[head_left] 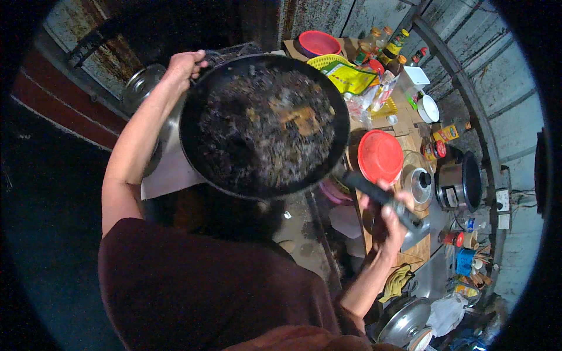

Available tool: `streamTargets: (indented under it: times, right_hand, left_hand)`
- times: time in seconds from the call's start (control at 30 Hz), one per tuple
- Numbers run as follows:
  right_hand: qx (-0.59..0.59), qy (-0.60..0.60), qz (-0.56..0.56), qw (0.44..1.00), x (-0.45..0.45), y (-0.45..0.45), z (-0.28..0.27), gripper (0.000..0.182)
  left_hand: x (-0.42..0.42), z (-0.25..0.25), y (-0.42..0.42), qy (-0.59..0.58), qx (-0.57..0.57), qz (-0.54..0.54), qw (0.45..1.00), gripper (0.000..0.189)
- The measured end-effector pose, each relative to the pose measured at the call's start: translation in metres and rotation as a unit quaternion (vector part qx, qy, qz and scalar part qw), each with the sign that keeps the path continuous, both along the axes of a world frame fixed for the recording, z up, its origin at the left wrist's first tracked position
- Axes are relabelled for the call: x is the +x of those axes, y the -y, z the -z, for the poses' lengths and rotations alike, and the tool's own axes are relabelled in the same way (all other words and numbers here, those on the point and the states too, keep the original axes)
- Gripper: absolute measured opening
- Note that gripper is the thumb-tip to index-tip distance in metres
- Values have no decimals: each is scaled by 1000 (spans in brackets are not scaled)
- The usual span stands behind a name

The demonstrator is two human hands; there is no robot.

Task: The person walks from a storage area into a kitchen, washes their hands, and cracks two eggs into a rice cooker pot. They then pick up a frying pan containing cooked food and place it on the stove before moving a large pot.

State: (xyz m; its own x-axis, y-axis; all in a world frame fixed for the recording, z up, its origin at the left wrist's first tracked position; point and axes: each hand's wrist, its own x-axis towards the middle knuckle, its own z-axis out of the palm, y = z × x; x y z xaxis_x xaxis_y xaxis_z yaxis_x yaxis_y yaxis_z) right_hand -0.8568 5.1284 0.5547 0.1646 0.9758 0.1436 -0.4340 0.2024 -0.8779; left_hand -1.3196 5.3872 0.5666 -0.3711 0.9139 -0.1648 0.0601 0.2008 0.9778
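Observation:
A large dark wok (pixel 193 175) is held up in front of me between both hands. Inside it lies a blurred mass of dark food (pixel 263 127), with a lighter brown piece right of its middle. My left hand (pixel 188 68) grips the small loop handle at the upper left rim. My right hand (pixel 390 219) is around the long black handle (pixel 373 191) at the lower right. The wok hides much of what lies beneath it.
At the right a counter carries a red plastic basin (pixel 380 155), a glass lid (pixel 419 182), a pot (pixel 459 182), sauce bottles (pixel 395 44) and a yellow-green packet (pixel 347 77). A sink (pixel 432 276) and a metal lid (pixel 404 322) are lower right.

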Motion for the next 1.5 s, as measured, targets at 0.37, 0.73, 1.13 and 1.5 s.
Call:
streamTargets:
  times: [0.37, 0.73, 1.13, 1.5]
  right_hand:
    - [-67, -89, -9, 994, -98, -219, -8, 33]
    - [-37, -102, -23, 994, -125, -314, 32, 30]
    - [-16, -148, -48, 988, -124, -343, 65, 30]
    - [-73, -139, -9, 988, -144, -261, 80, 37]
  left_hand:
    - [-139, 18, -72, 77, 54, -142, 985, 17]
    - [-190, 60, -115, 71, 61, -131, 987, 25]
    - [-238, 84, -144, 57, -61, -60, 995, 39]
    - [-233, 77, -147, -20, -26, -33, 999, 40]
